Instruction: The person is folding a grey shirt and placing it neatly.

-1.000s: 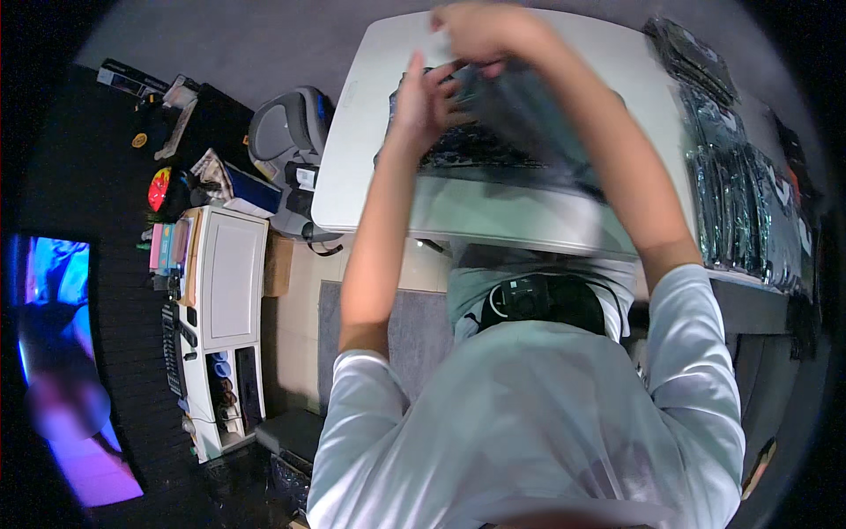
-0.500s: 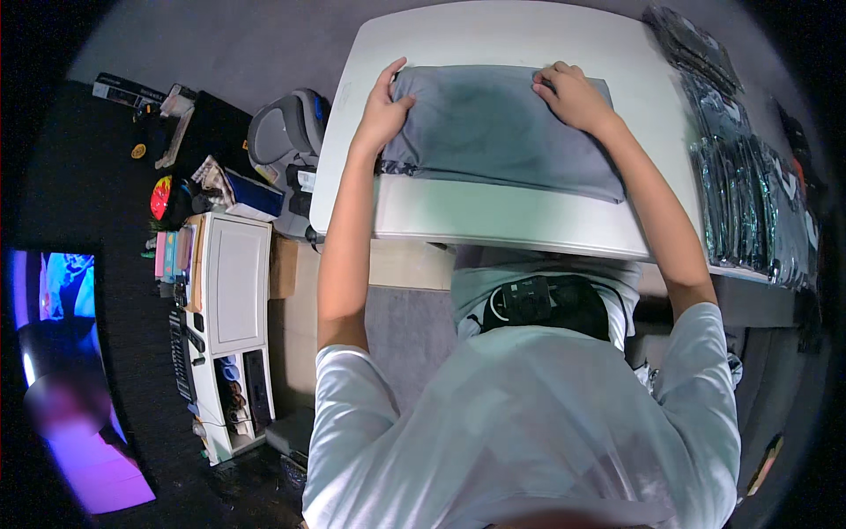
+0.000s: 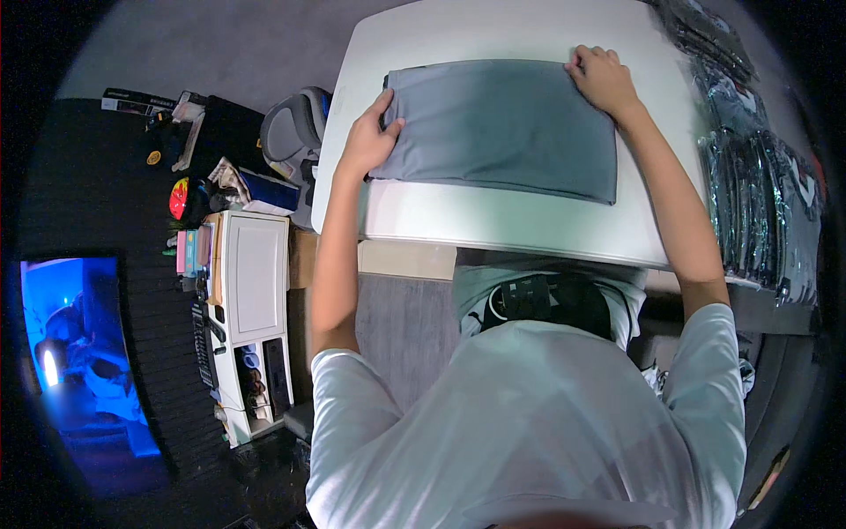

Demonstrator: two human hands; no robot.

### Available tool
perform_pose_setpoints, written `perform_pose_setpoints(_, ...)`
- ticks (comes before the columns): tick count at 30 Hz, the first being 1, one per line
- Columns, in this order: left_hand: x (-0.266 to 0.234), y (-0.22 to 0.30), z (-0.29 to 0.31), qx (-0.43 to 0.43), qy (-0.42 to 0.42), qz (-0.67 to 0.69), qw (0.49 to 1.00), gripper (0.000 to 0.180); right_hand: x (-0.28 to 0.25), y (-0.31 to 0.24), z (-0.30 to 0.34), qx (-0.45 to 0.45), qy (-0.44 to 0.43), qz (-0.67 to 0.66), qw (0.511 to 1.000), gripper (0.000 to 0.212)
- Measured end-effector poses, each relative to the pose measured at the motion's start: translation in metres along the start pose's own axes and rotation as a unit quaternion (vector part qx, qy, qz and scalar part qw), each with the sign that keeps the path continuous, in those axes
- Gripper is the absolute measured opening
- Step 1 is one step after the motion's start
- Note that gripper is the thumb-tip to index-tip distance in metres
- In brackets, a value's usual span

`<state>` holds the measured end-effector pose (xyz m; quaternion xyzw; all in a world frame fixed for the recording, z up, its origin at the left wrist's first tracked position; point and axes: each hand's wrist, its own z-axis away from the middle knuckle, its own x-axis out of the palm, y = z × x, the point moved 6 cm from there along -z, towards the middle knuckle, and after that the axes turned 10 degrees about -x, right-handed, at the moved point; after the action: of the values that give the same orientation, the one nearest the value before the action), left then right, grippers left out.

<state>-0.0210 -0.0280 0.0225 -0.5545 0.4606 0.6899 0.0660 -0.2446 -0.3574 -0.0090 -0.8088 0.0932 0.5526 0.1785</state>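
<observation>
A folded grey garment lies nearly flat on the white table, with a few soft wrinkles toward its near edge. My left hand rests at its left edge, thumb apart from the outstretched fingers and touching the cloth. At the far right corner, the curled fingers of my right hand pinch the fabric's edge. What kind of garment it is does not show in this folded state.
The white table has a rounded far left corner. Several plastic-wrapped packages are piled along its right side. A grey chair stands beyond the left edge, and a white cabinet is at left near a lit screen.
My right hand has moved right to the garment's far corner, and my left hand has slid a little nearer. The cloth now lies smoother and straighter.
</observation>
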Motion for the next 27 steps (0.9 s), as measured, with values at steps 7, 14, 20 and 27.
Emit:
perform_pose_setpoints(7,0.0,0.006,-0.003,0.042,0.099,-0.138,0.985,0.058,-0.022,0.014,0.019,0.098,0.021,0.042,0.994,0.051)
perform_pose_setpoints(14,0.002,0.075,0.021,0.165,0.17,-0.137,0.962,0.048,-0.057,-0.014,0.077,0.21,-0.138,-0.001,0.968,0.061)
perform_pose_setpoints(20,0.093,0.142,-0.028,0.314,0.142,-0.042,0.938,0.057,-0.046,-0.025,0.076,0.245,-0.15,-0.175,0.942,0.058)
perform_pose_setpoints(27,0.15,0.136,-0.034,0.184,0.026,-0.12,0.975,0.078,-0.008,-0.003,0.094,0.256,-0.007,-0.595,0.762,0.037)
